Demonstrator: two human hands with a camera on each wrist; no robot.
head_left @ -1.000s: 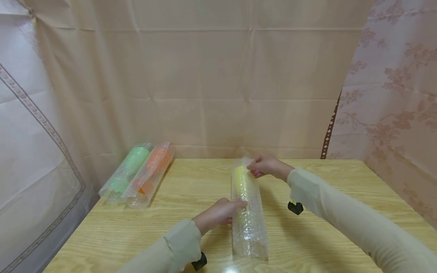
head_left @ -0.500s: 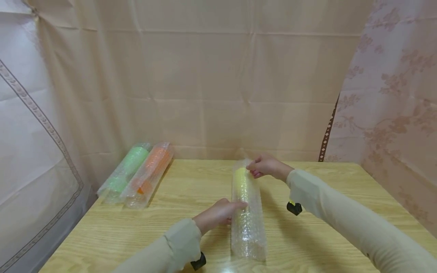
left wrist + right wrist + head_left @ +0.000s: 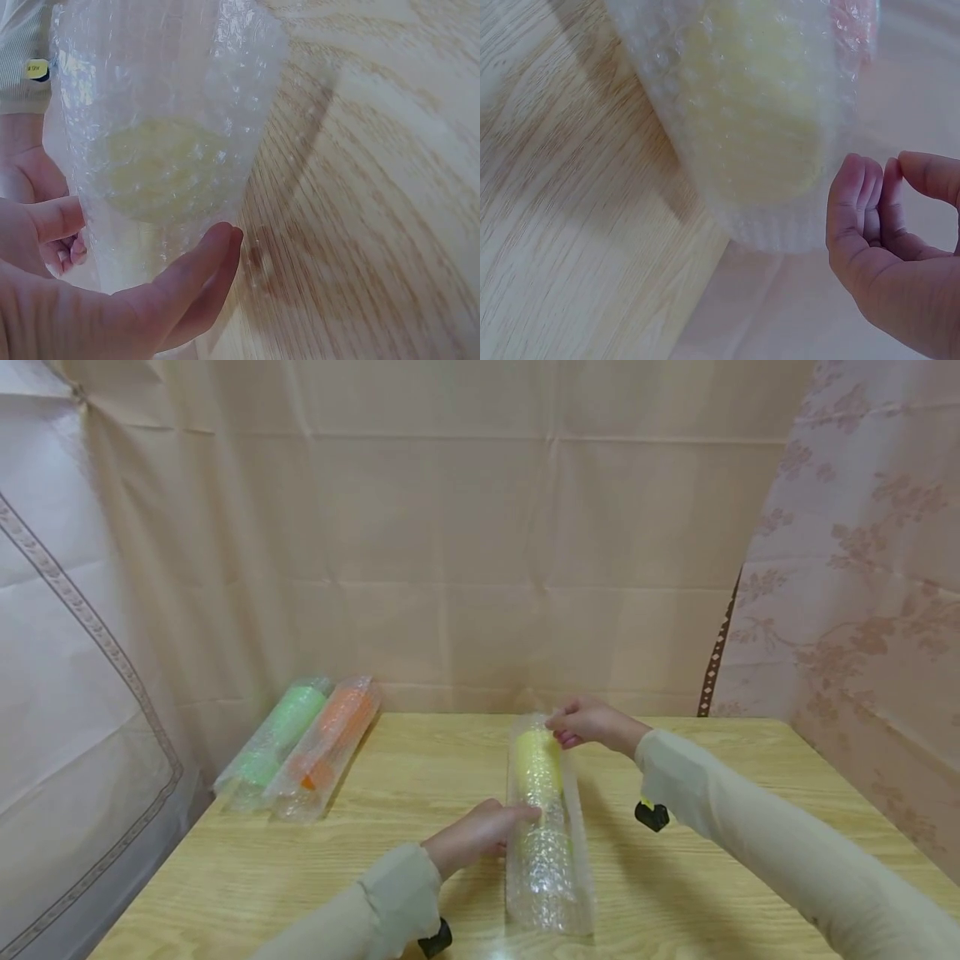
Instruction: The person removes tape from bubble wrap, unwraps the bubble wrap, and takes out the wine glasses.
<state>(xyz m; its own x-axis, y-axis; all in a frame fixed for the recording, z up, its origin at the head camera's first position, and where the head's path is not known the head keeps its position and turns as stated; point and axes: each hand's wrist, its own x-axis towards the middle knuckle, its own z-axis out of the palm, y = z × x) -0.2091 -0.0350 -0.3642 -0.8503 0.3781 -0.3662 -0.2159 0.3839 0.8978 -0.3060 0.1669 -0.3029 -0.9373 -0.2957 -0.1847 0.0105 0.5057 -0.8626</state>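
Note:
A long bubble-wrap package (image 3: 544, 860) lies on the table in front, with something yellow (image 3: 538, 760) showing through its far half; its kind is blurred by the wrap. My left hand (image 3: 483, 831) grips the package's left side, thumb on top. In the left wrist view that hand's fingers (image 3: 202, 277) lie along the bubble wrap. At the far right corner, my right hand (image 3: 588, 727) is beside the wrap, touching or nearly so. The right wrist view shows its fingers (image 3: 847, 202) loosely curled, thumb near the fingertips, with nothing visible between them.
Two similar bubble-wrapped packages, one green (image 3: 283, 735) and one orange (image 3: 330, 739), lie side by side at the table's back left. A beige curtain (image 3: 495, 568) hangs behind the wooden table (image 3: 420, 752), with patterned cloth (image 3: 862, 610) on the right.
The package has rolled slightly under my hands, so the yellow part shows wider and more to the right. Both hands stay almost in place.

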